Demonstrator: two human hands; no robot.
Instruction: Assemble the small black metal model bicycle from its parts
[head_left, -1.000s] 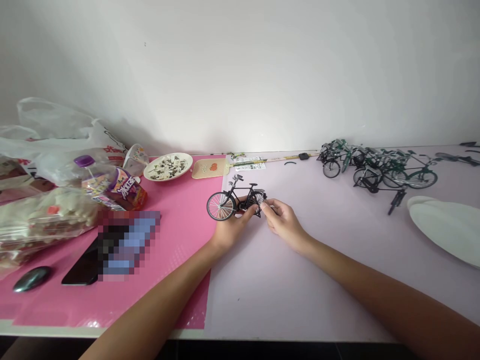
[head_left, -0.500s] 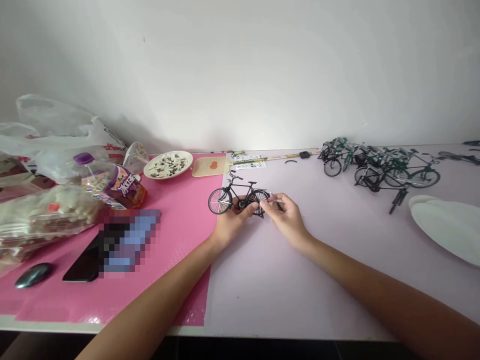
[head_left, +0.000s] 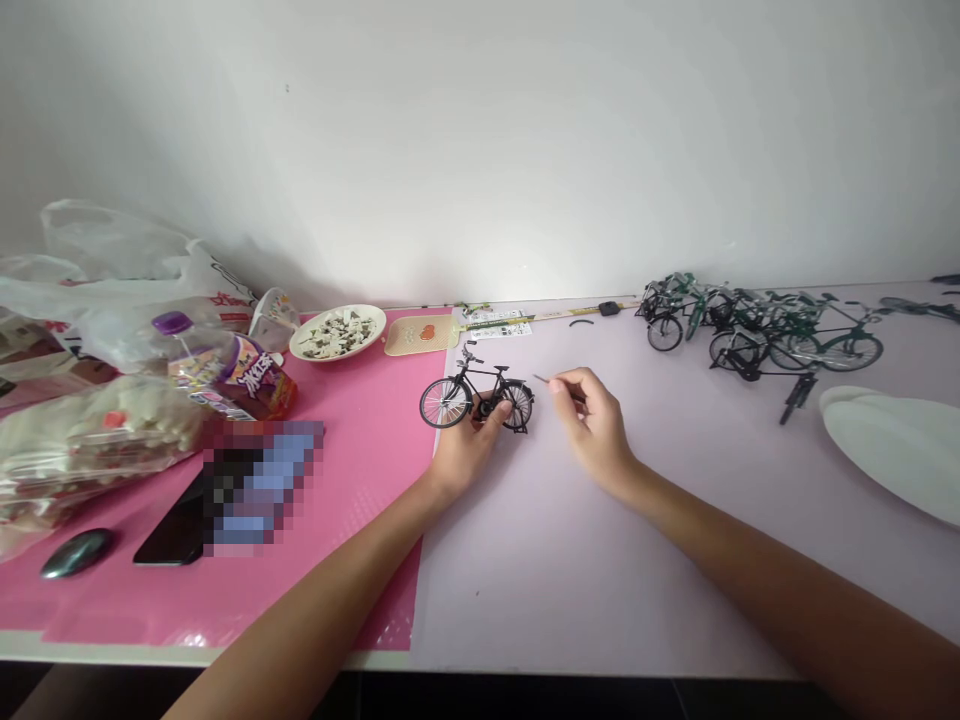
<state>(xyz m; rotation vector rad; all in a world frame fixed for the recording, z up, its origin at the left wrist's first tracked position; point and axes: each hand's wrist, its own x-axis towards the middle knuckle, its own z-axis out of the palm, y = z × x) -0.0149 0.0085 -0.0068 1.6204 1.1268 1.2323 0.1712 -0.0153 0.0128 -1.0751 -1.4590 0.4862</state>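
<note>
A small black model bicycle (head_left: 484,378) is upright above the table, its front wheel to the left. My left hand (head_left: 466,445) is closed on its lower frame near the pedals and rear wheel, the thumb across the near side. Just right of the rear wheel, my right hand (head_left: 596,420) pinches a thin, dark, stick-like piece (head_left: 543,379) between thumb and forefinger. The piece's tip points left toward the bicycle and stands a little apart from it. What exactly this piece is, I cannot make out.
Several model bicycles (head_left: 840,345) are heaped at the back right, near white plates (head_left: 892,450). At the left are a bottle (head_left: 225,365), plastic bags (head_left: 112,285), a phone (head_left: 169,525) and a mouse (head_left: 79,553). A plate of small parts (head_left: 337,333) and a tray (head_left: 421,336) stand behind.
My right hand has drawn back to the right, away from the bicycle's rear wheel, with the thin piece now visible in its fingers. My left hand keeps holding the bicycle.
</note>
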